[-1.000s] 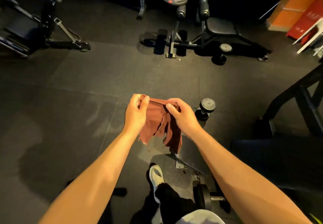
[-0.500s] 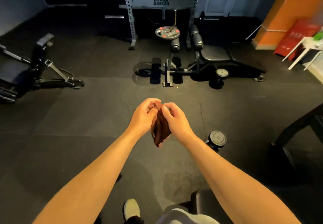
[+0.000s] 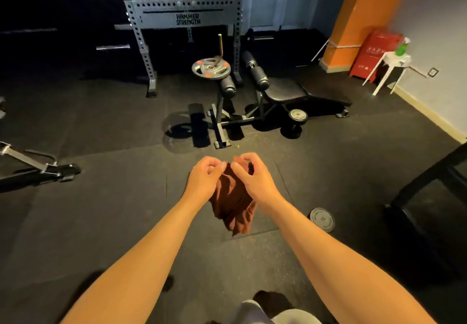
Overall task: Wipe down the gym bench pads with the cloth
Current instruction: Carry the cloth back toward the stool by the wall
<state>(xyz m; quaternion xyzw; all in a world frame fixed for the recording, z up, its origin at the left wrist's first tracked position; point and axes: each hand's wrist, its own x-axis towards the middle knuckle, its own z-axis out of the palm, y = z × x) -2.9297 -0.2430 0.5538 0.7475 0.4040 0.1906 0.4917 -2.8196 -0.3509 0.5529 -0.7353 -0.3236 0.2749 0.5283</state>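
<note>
A rust-brown cloth (image 3: 233,202) hangs crumpled between my hands at chest height over the dark rubber floor. My left hand (image 3: 203,181) pinches its top edge with curled fingers. My right hand (image 3: 254,179) pinches the same edge right beside it. Ahead stands a black gym bench (image 3: 290,93) with a padded seat and two roller pads (image 3: 255,71), well beyond my hands.
A grey steel rack (image 3: 182,17) stands behind the bench, with a weight plate (image 3: 211,67) on a post. Dumbbells lie by the bench (image 3: 295,119) and at my right (image 3: 322,218). A dark frame (image 3: 429,179) rises at right, another machine's base (image 3: 38,169) at left.
My hands drew together, bunching the spread cloth, then it dropped longer beneath them. My view tilted up, bringing the bench and rack closer.
</note>
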